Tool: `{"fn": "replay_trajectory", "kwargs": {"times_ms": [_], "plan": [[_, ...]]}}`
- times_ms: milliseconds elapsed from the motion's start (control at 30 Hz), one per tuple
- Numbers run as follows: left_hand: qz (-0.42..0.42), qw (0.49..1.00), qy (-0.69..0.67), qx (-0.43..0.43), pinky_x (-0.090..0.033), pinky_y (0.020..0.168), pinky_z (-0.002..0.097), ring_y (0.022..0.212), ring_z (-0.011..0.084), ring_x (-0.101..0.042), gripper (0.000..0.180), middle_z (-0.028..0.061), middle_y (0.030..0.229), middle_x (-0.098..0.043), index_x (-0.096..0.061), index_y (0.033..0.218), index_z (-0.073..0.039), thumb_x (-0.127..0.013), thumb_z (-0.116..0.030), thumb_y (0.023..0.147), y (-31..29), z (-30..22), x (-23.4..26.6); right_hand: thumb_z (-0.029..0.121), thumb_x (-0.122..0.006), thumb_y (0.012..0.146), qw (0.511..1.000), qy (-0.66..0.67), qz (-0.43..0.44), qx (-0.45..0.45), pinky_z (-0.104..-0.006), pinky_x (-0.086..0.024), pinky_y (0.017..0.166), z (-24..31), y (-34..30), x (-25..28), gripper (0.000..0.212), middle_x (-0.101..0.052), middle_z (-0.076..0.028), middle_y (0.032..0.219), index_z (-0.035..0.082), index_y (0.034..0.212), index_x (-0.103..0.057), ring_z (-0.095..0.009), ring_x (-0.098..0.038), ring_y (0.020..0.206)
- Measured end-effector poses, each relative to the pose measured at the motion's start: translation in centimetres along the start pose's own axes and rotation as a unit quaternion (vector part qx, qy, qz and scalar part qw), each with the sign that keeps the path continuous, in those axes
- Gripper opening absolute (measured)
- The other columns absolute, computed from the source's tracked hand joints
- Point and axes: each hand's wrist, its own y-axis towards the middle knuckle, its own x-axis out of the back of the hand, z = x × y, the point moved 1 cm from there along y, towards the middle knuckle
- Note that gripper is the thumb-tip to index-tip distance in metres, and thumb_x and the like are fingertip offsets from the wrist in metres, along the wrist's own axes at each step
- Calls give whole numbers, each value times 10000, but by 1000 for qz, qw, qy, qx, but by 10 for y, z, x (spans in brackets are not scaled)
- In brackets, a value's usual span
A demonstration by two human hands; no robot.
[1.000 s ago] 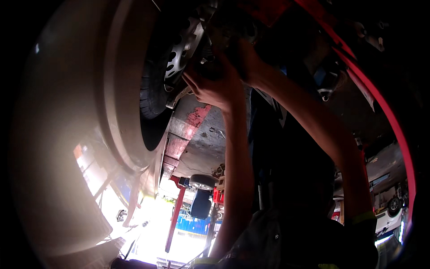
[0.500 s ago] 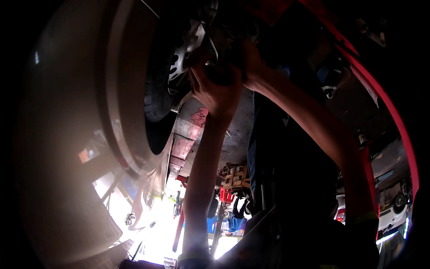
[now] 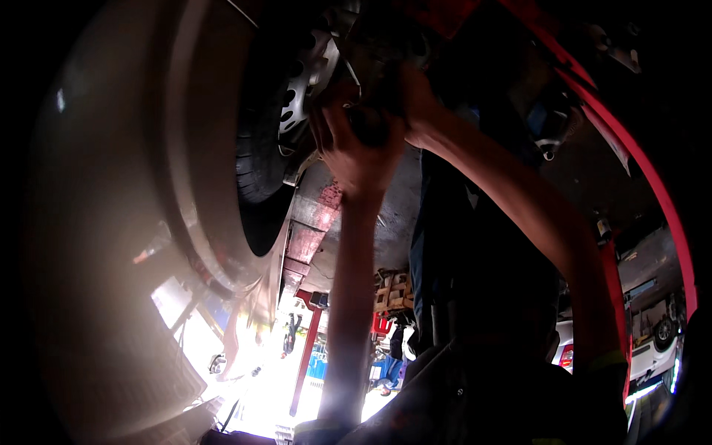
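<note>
My left hand [image 3: 361, 152] is raised beside the wheel, its fingers curled round a dark, rounded part [image 3: 370, 124] in deep shadow. What kind of part it is cannot be made out. Close against it, my right hand [image 3: 415, 100] reaches into the same dark spot. Its fingers are lost in shadow, so their grip is hidden. Left of both hands are a black tyre [image 3: 256, 167] and a pale metal wheel rim with holes [image 3: 302, 81]. A thin bright rod or wire [image 3: 351, 72] runs just above my left fingers.
A light-coloured car body panel [image 3: 111, 222] curves along the whole left side. On the right, a long red beam [image 3: 653, 174] bends past my right arm. Farther off are a wooden crate [image 3: 393, 291], a red post [image 3: 306, 360], a person in blue [image 3: 389, 368] and a white car [image 3: 653, 356].
My left forearm has shifted slightly right, and the left hand has turned a little around the dark part. My right hand stays nearly in place. The view has moved slightly.
</note>
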Motion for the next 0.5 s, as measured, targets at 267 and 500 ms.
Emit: {"fn": "replay_trajectory", "kwargs": {"times_ms": [267, 500], "plan": [[-212, 951, 110, 198, -469, 653, 335, 801, 245, -570, 284, 92, 885, -567, -540, 903, -21, -691, -167, 711, -14, -24, -27, 166, -379, 780, 1000, -8, 4, 0, -385, -420, 693, -3, 8, 3, 250, -521, -146, 808, -21, 881, -511, -231, -508, 733], [-238, 958, 116, 108, -504, 579, 305, 765, 217, -605, 279, 74, 897, -597, -573, 912, -27, -704, -187, 726, -14, -17, -25, 164, -373, 793, 1000, 4, 12, -14, -383, -432, 705, 2, -6, -4, 255, -534, -166, 826, -27, 881, -516, -240, -521, 757]]}}
